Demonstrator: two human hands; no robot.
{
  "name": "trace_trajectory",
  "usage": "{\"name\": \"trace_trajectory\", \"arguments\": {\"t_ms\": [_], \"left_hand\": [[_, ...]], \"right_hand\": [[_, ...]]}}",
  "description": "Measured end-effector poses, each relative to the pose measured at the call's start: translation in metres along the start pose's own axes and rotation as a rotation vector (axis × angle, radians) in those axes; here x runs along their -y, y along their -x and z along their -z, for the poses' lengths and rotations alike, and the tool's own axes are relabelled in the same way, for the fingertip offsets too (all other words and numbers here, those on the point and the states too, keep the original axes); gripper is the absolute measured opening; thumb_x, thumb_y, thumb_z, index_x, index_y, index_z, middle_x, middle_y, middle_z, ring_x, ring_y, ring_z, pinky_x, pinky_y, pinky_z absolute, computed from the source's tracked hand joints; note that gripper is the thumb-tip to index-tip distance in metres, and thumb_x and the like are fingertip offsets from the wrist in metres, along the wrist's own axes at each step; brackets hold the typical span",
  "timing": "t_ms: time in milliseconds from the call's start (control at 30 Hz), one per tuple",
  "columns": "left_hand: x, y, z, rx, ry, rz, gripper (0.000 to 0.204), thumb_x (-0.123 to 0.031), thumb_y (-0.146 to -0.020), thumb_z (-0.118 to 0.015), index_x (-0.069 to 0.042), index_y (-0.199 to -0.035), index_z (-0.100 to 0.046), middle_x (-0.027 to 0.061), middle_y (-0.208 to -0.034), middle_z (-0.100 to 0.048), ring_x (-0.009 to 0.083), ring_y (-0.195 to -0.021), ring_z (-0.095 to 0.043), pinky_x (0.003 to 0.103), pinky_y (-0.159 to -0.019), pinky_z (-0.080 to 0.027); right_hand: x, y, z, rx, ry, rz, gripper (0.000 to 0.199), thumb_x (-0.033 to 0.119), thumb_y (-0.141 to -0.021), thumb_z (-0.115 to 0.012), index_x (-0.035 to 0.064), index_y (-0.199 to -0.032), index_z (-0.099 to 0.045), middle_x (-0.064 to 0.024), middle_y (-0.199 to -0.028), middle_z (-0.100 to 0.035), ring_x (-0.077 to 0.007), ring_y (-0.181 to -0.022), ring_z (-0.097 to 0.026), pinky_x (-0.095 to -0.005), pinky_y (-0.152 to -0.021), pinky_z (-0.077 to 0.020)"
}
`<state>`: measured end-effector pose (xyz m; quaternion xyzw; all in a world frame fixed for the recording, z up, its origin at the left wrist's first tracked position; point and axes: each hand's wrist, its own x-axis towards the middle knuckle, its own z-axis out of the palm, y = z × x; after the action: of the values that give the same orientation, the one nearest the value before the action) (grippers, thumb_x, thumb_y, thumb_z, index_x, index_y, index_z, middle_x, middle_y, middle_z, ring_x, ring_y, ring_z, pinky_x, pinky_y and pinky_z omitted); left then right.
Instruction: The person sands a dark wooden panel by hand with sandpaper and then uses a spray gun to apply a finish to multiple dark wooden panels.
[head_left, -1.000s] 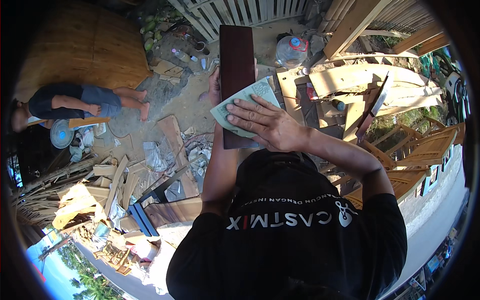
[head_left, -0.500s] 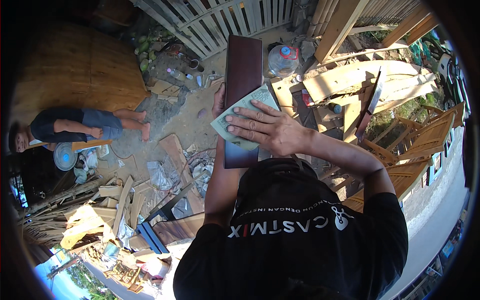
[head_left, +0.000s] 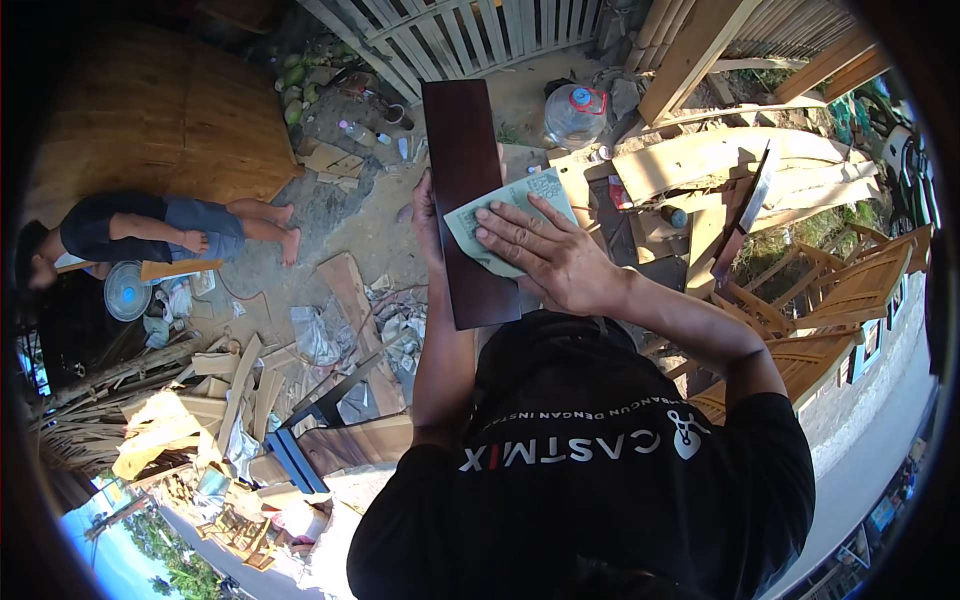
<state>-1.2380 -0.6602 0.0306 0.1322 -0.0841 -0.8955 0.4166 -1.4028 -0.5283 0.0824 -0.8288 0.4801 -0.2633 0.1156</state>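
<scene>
A long, flat dark red-brown board (head_left: 460, 140) is held up in front of my chest, its top leaning slightly left. My left hand (head_left: 424, 215) grips its left edge, with most of the fingers hidden behind the wood. Against the face of the board lies a pale green sheet of sandpaper (head_left: 548, 188), its right end jutting past the edge. My right hand (head_left: 565, 262) holds this sheet, with the fingers laid over it and the thumb low beside its bottom edge.
A barefoot person (head_left: 200, 228) is at the left by a large wooden panel (head_left: 180, 130). Wood scraps (head_left: 230, 400) litter the lower left. A clear water jug (head_left: 576, 118) stands beyond the board; a handsaw (head_left: 745, 210) and wooden chairs (head_left: 860, 290) are at the right.
The board has shifted left and its top now leans left. My right hand and the sandpaper have slid a little right, so more of the sheet overhangs the edge.
</scene>
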Motion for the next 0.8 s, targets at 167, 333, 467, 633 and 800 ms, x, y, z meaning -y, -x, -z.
{"name": "trace_trajectory", "arguments": {"t_ms": [167, 333, 467, 633, 800], "left_hand": [[-0.006, 0.011, -0.018, -0.037, -0.224, -0.089, 0.063, -0.043, -0.108, -0.050, -0.003, -0.157, -0.041, 0.0153, -0.151, -0.055, 0.0276, -0.134, -0.060, 0.043, -0.111, -0.051], [-0.017, 0.015, -0.015, -0.223, -0.649, -0.022, 0.055, -0.025, -0.109, -0.055, -0.008, -0.159, -0.041, 0.0078, -0.139, -0.063, 0.0184, -0.113, -0.069, 0.031, -0.092, -0.060], [0.000, 0.004, 0.004, -0.243, -0.748, 0.001, 0.053, -0.025, -0.112, -0.051, -0.007, -0.161, -0.040, 0.0079, -0.144, -0.062, 0.0153, -0.116, -0.069, 0.028, -0.093, -0.059], [0.014, 0.017, -0.004, -0.127, -0.781, 0.021, 0.047, -0.033, -0.112, -0.049, -0.007, -0.151, -0.048, 0.0076, -0.113, -0.065, 0.0113, -0.081, -0.065, 0.022, -0.058, -0.052], [0.020, 0.030, -0.005, -0.123, -0.686, 0.021, 0.044, -0.036, -0.113, -0.047, -0.006, -0.145, -0.053, 0.0094, -0.101, -0.066, 0.0104, -0.065, -0.064, 0.020, -0.043, -0.049]], "right_hand": [[0.014, 0.029, 0.043, -0.063, -0.484, 0.032, 0.044, 0.019, -0.103, -0.058, 0.0019, -0.144, -0.059, -0.0200, -0.148, -0.059, -0.0278, -0.136, -0.059, -0.0452, -0.117, -0.0432], [-0.018, 0.030, 0.084, -0.481, -0.332, -0.254, 0.047, 0.009, -0.103, -0.051, -0.0020, -0.148, -0.054, -0.0241, -0.145, -0.059, -0.0314, -0.133, -0.061, -0.0436, -0.112, -0.0466], [0.001, 0.019, 0.041, -0.182, 0.026, 0.094, 0.071, 0.014, -0.082, -0.069, 0.0075, -0.151, -0.054, -0.0104, -0.158, -0.051, -0.0298, -0.149, -0.046, -0.0514, -0.125, -0.0343], [-0.018, 0.014, 0.032, -0.049, -0.021, 0.127, 0.085, 0.023, -0.079, -0.073, 0.0171, -0.159, -0.045, -0.0016, -0.165, -0.043, -0.0247, -0.155, -0.035, -0.0525, -0.131, -0.0222], [-0.117, -0.019, 0.073, -0.274, 0.336, -0.049, 0.071, 0.025, -0.092, -0.068, 0.0162, -0.159, -0.045, -0.0038, -0.165, -0.043, -0.0262, -0.153, -0.038, -0.0517, -0.128, -0.0268]]}}
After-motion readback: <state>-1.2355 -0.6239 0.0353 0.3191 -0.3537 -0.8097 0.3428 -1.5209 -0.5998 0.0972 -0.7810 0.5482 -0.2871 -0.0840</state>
